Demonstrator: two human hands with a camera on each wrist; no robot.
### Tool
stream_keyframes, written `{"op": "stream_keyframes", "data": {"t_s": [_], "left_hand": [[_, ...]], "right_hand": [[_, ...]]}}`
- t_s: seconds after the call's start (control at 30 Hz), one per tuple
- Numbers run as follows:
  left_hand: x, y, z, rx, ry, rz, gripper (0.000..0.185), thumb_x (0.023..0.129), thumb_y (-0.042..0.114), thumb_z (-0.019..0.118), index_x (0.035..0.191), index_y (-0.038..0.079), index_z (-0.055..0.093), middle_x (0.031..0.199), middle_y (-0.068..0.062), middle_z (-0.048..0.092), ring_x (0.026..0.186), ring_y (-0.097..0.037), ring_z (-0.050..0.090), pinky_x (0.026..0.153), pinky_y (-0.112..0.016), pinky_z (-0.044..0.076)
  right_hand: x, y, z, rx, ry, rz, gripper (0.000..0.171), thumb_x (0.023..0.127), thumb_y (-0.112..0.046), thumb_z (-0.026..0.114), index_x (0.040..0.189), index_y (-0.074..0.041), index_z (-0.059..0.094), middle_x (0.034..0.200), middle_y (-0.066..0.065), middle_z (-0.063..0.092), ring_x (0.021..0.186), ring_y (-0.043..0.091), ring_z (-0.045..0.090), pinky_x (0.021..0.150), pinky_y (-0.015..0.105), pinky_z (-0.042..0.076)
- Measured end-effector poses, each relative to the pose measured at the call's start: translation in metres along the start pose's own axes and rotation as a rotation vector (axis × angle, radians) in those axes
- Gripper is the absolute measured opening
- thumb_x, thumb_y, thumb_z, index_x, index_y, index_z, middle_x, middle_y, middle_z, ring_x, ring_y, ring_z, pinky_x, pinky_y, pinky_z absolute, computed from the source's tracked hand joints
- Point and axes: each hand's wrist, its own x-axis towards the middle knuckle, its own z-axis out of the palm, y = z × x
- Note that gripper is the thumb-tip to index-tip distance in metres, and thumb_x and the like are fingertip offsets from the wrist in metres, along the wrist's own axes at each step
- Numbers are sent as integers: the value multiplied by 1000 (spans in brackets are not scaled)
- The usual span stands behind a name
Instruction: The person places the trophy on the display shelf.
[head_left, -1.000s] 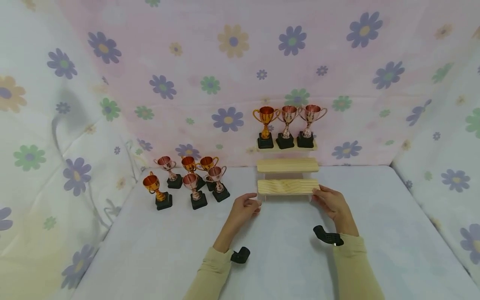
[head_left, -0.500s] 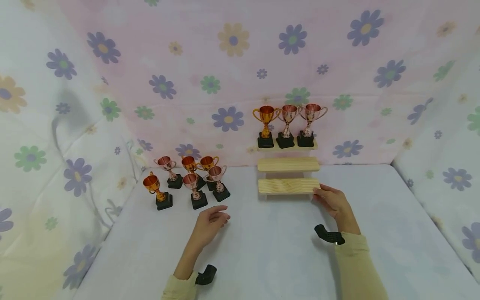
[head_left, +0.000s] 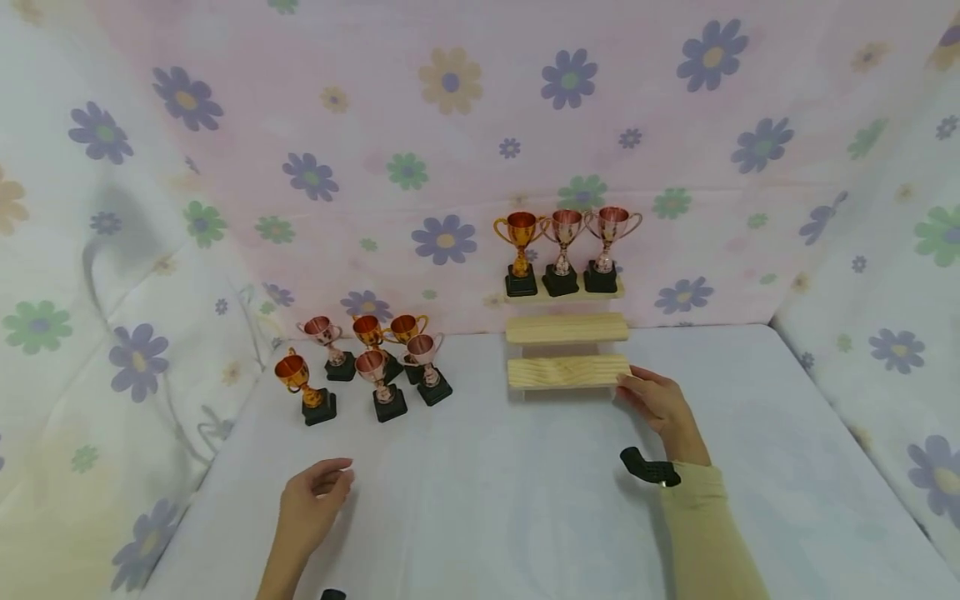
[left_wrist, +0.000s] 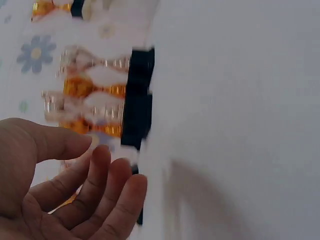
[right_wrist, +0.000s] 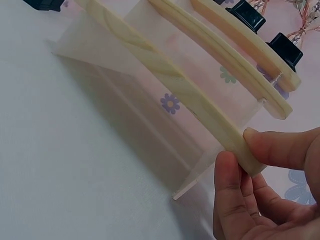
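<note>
Pinched at its right end by the right hand, the bottom board is best steadied lightly, the 6 trophies on the table given room by the loosely spread, unladen left hand.

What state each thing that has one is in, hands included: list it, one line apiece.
Left hand, holding nothing, fingers loosely bent, in front of the table trophies.
Right hand, pinching the bottom shelf's right end.
Bottom shelf, level, held at that end.
Middle shelf, level, untouched.
Top shelf, loaded with three trophies.
Top-shelf trophies, upright, in a row.
Six table trophies, upright, grouped left of the shelves.
</note>
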Motion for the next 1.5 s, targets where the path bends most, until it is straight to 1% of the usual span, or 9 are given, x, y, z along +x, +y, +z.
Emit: {"op": "stream_keyframes", "data": {"t_s": [0.17, 0.27, 0.37, 0.4, 0.5, 0.67, 0.97, 1.17, 1.5], "left_hand": [[5, -19, -20, 39, 229, -19, 35, 95, 9, 67, 126, -7, 64, 112, -24, 70, 93, -25, 70, 65, -6, 49], [10, -21, -28, -8, 353, -48, 54, 91, 4, 70, 138, -12, 50, 130, -32, 58, 115, -43, 60, 88, -21, 57], [15, -17, -35, -79, 418, -72, 79, 87, 2, 73, 150, -12, 28, 148, -36, 37, 136, -51, 39, 114, -52, 42], [17, -14, -36, -103, 426, -76, 86, 87, 2, 74, 153, -11, 21, 152, -37, 29, 141, -52, 32, 117, -60, 33], [23, -3, -38, -179, 433, -74, 103, 86, 7, 78, 159, -2, 6, 163, -31, 13, 151, -48, 15, 125, -58, 18], [36, 7, -35, -249, 419, -15, 114, 84, 16, 83, 162, 8, 0, 169, -19, 4, 156, -39, 5, 127, -56, 9], [51, 13, -20, -351, 429, 62, 107, 84, 20, 85, 162, 9, 13, 169, -9, 13, 157, -26, 9, 129, -44, 11], [55, 16, -12, -421, 434, 63, 100, 86, 21, 83, 162, 11, 17, 168, -8, 18, 156, -28, 15, 128, -43, 17], [73, 7, -6, -426, 421, 102, 97, 88, 16, 81, 162, 12, 17, 167, -10, 20, 155, -32, 21, 127, -47, 20]], "right_hand": [[0, -2, 0, -9, -18, -10, 73, 96, -2, 68, 155, 10, 27, 93, -5, 63, 79, 1, 66, 78, 15, 59], [0, -3, 0, 0, -31, -14, 72, 96, 0, 66, 155, 11, 26, 91, -5, 63, 79, 2, 66, 78, 15, 59], [1, -3, 0, 1, -27, -12, 69, 96, 2, 63, 154, 12, 27, 90, -6, 62, 79, 3, 66, 77, 16, 59], [1, -2, -1, 0, -27, -13, 70, 96, 2, 64, 154, 12, 27, 91, -6, 62, 79, 3, 66, 78, 16, 59], [3, -1, -2, -11, -17, -10, 71, 95, 1, 65, 154, 11, 28, 94, -5, 61, 80, 3, 66, 78, 16, 59], [2, -1, -2, -15, -18, -10, 75, 94, -1, 69, 155, 11, 27, 95, -5, 62, 81, 3, 66, 79, 16, 59], [1, 0, -1, -19, -14, -15, 75, 94, -3, 71, 154, 10, 29, 95, -4, 62, 80, 3, 66, 79, 16, 59], [0, 1, -1, -28, -5, -21, 73, 95, -4, 69, 154, 10, 29, 97, -3, 62, 80, 2, 65, 79, 15, 59], [2, 1, 0, -48, 11, -13, 68, 98, -6, 66, 154, 9, 31, 97, -2, 61, 79, 2, 65, 78, 15, 59]]}}
